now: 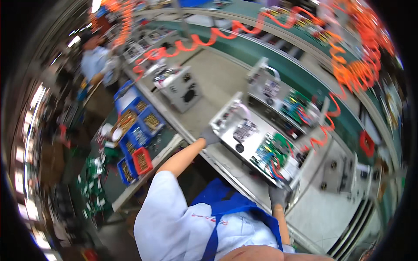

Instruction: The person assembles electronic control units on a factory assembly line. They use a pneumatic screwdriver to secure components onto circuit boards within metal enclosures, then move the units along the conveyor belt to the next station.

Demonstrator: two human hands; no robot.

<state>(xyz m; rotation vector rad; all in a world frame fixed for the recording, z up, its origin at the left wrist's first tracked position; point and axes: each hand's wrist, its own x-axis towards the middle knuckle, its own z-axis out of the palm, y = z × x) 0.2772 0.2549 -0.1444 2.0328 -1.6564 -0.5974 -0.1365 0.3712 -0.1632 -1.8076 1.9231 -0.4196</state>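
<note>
An open metal chassis [257,135] lies in front of me on the bench, tilted across my view. It carries a green circuit board [278,150] with red and blue wires, and a grey part with a black round piece beside it. My left hand [210,135], in a grey glove, grips the chassis's left end. At the near right corner my right hand [278,195], also gloved in grey, holds the other end. The fingers of both hands are partly hidden by the chassis and blurred. Just behind stands a second, similar chassis [265,87].
Blue bins [152,122] and a red bin [142,161] of small brass-coloured parts stand at left, near loose green boards [93,169]. Another metal unit [185,91] stands farther left on the bench. Orange coiled hoses [209,40] hang across. A co-worker [96,61] stands far left.
</note>
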